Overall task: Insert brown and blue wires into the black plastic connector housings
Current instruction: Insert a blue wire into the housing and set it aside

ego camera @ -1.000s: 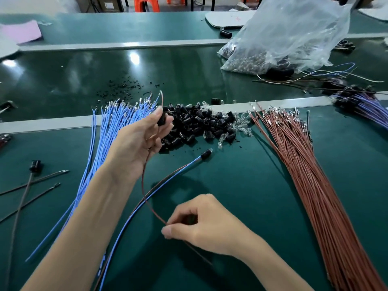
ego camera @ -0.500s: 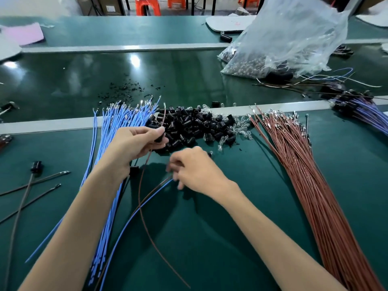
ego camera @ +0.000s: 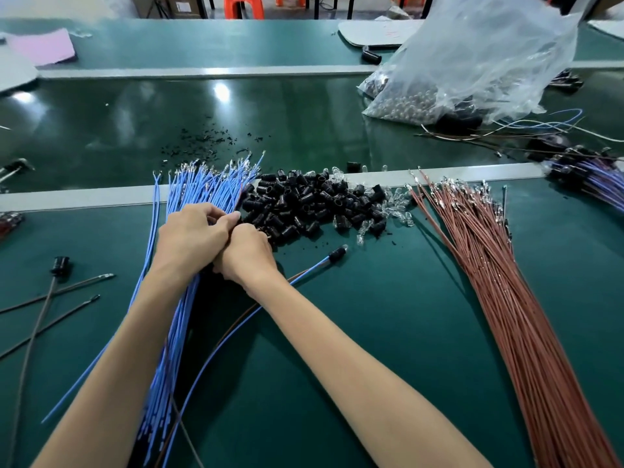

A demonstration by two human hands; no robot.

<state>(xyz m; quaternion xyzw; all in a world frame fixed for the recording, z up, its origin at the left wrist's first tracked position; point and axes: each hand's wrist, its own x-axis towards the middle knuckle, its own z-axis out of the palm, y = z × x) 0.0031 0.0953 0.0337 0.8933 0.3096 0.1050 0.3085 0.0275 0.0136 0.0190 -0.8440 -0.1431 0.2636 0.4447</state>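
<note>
1. A person's two bare forearms reach forward over a dark green bench point(ego camera: 371, 332).
2. The left hand point(ego camera: 194, 236) and the right hand point(ego camera: 246, 255) are pressed together, knuckles up, with the fingers curled inward. Whatever they may be grasping is hidden between them, so it cannot be told.
3. The hands sit at the left end of a pile of black housings point(ego camera: 304, 204). The pile lies against the grey strip point(ego camera: 84, 197) that crosses the bench from left to right.
4. A thick bundle of blue wires point(ego camera: 202, 194) runs from the near edge under the left hand. Its metal tips fan out at the strip.
5. A bundle of brown wires point(ego camera: 489, 265) lies towards the right edge, well apart from the hands. It runs from the near right corner up to the strip.
6. Small clear bulbs point(ego camera: 398, 211) are mixed into the right side of the pile.
7. A blue and brown wire pair passes beneath the right forearm. The black capped end point(ego camera: 332, 256) rests just right of the right hand.
8. A few loose dark wires point(ego camera: 67, 288) lie near the left edge.
9. Beyond the strip, a clear plastic bag point(ego camera: 472, 62) slumps near the far right corner, and a pink sheet point(ego camera: 44, 45) lies at the far left corner.
</note>
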